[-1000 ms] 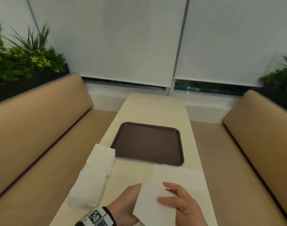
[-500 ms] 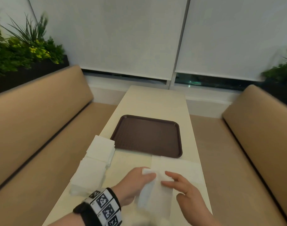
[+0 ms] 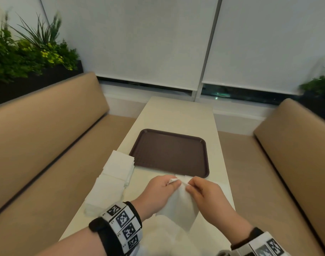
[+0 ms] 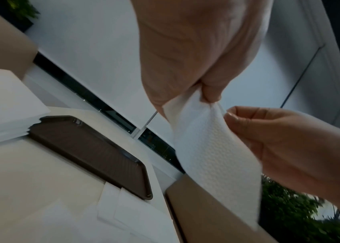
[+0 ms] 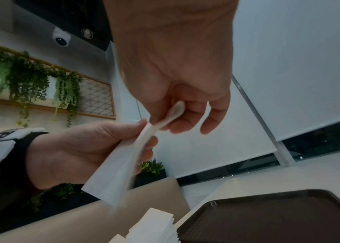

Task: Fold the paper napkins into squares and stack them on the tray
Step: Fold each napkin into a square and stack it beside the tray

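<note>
Up it comes: a second ago the white paper napkin (image 3: 178, 206) was down at the near table edge under both hands, and now it is lifted and hanging by its top edge, hands drawn together just short of the tray.

Biggest things first. One long cream table (image 3: 178, 115) runs between two tan cushioned benches (image 3: 47, 130), and on it sits one dark brown rectangular plastic tray (image 3: 169, 152). That tray is bare, not a single folded square on it, so by my read the stacking has not begun and nearly the whole job is still ahead.

Next, the supply: two piles of white napkins on the left side of the table, the far pile (image 3: 119, 167) with its corner just beside the tray's near-left corner, the near pile (image 3: 106, 194) closer to the person. How many sheets each holds, I cannot tell. One more unfolded white sheet (image 3: 222, 187) lies flat on the table below the tray's near edge, under the hands; the left wrist view shows overlapping edges there, so it may be more than one.

Then the working piece: one napkin in the air, not yet a square as far as I can judge. The left hand (image 3: 158, 193) pinches its upper corner between thumb and forefinger, and the right hand (image 3: 204, 193) pinches the neighbouring corner the same way, remaining fingers loosely curled. It looks like corners being matched or layers being parted, an early fold either way.
</note>
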`<action>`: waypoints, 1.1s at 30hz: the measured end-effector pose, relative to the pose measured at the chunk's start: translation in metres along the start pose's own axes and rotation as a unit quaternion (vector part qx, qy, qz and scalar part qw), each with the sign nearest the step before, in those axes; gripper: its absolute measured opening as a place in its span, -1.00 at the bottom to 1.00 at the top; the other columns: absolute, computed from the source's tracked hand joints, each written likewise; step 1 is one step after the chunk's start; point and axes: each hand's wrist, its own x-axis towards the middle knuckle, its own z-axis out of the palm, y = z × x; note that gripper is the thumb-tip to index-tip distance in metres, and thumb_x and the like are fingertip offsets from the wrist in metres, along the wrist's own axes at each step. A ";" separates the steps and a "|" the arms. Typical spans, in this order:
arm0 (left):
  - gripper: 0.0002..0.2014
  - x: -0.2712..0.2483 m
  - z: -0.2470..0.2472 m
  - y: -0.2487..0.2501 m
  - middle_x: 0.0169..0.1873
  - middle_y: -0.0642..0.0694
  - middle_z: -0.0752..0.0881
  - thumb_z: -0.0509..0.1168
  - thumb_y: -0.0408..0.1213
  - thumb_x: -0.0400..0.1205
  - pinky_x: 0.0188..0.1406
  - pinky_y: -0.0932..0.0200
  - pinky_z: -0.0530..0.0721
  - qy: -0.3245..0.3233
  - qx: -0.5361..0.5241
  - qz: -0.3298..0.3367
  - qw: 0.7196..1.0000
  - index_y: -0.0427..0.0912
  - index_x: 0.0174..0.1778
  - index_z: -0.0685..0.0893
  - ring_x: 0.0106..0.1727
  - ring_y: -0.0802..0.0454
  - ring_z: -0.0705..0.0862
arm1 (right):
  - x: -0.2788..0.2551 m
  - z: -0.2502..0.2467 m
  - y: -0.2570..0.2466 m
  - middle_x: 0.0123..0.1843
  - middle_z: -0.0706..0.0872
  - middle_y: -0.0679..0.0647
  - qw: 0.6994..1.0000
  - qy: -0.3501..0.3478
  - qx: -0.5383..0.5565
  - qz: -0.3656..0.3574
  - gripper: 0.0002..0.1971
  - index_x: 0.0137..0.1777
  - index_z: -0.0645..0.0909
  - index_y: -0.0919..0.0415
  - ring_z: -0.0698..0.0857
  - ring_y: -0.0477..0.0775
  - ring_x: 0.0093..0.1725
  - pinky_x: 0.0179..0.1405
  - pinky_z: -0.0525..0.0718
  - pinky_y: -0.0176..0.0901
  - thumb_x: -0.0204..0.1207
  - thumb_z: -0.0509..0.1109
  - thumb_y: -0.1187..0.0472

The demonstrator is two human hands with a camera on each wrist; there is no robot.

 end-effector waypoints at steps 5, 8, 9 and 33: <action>-0.82 -0.007 -0.011 -0.014 -0.25 -0.06 0.77 0.31 -0.18 0.66 -0.16 0.05 0.65 -0.002 -0.068 -0.043 0.997 -0.12 -0.21 0.74 -0.19 -0.06 0.72 | -0.004 -0.002 0.008 -0.36 0.63 -0.06 0.999 -0.003 0.027 0.027 -0.80 -0.26 0.56 0.08 0.53 -0.16 -0.36 -0.31 0.48 -0.39 0.62 0.33 0.17; -0.89 -0.016 -0.015 -0.022 -0.14 -0.09 0.83 0.35 -0.27 0.64 -0.03 -0.01 0.74 0.003 -0.057 -0.055 0.997 -0.10 -0.07 0.79 -0.07 -0.07 0.79 | -0.008 0.007 0.008 -0.40 0.64 -0.04 0.997 0.003 0.058 0.048 -0.78 -0.32 0.57 0.08 0.54 -0.15 -0.37 -0.35 0.48 -0.40 0.59 0.37 0.20; -0.89 -0.019 -0.016 -0.024 -0.14 -0.08 0.84 0.35 -0.29 0.64 -0.02 0.00 0.75 0.011 -0.065 -0.062 0.996 -0.11 -0.06 0.79 -0.08 -0.05 0.80 | -0.009 0.011 0.008 -0.40 0.66 -0.03 0.996 0.006 0.073 0.059 -0.77 -0.34 0.58 0.08 0.56 -0.13 -0.37 -0.36 0.48 -0.40 0.57 0.39 0.22; -0.71 0.016 -0.186 -0.128 -0.32 0.01 0.57 0.46 -0.42 0.47 -0.39 0.30 0.51 0.184 0.146 -0.211 0.949 -0.05 0.02 0.59 -0.24 0.06 0.61 | 0.093 0.206 -0.059 -0.44 0.66 0.07 0.924 -0.104 0.287 0.229 -0.82 -0.12 0.46 0.16 0.53 0.00 -0.49 -0.48 0.47 -0.22 0.40 0.40 0.36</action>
